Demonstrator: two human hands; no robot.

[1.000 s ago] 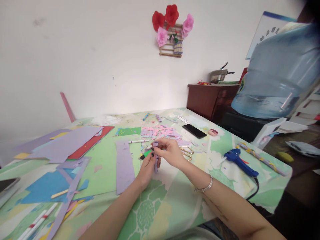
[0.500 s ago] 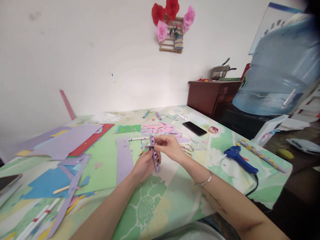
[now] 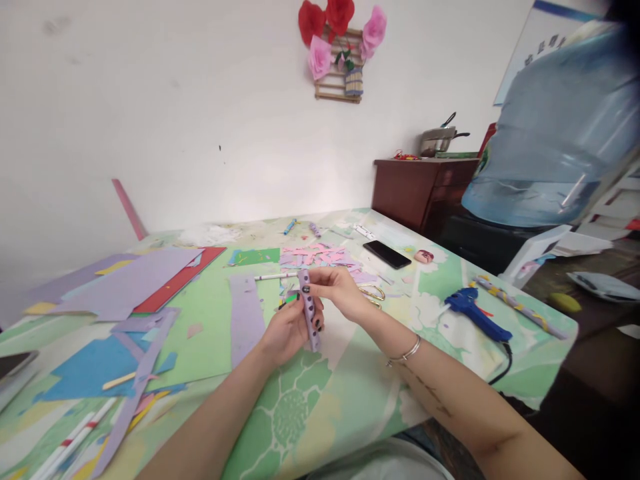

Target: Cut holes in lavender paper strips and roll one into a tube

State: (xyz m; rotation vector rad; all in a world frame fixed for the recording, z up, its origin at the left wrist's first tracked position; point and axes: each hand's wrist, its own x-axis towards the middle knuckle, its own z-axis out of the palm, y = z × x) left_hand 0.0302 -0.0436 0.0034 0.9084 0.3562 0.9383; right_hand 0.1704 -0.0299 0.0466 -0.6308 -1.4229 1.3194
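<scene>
A thin purple tube with dark spots stands nearly upright between my hands, above the table's middle. My left hand wraps round its middle and lower part from the left. With thumb and fingers, my right hand pinches the tube near its upper end. Just beyond the hands lie a white stick with purple bands and gold-handled scissors, whose blades are hidden. A strip of purple foam sheet rests left of my left hand.
Coloured sheets and scraps cover the left side. Pink cut pieces lie at the back, near a black phone. To the right are a blue glue gun with a cord and a purple-yellow wrapped stick. A water bottle stands beyond.
My right thumb has shifted up the tube a little, and more of the spots show between my hands. My left hand keeps its hold. The whole view has shifted slightly.
</scene>
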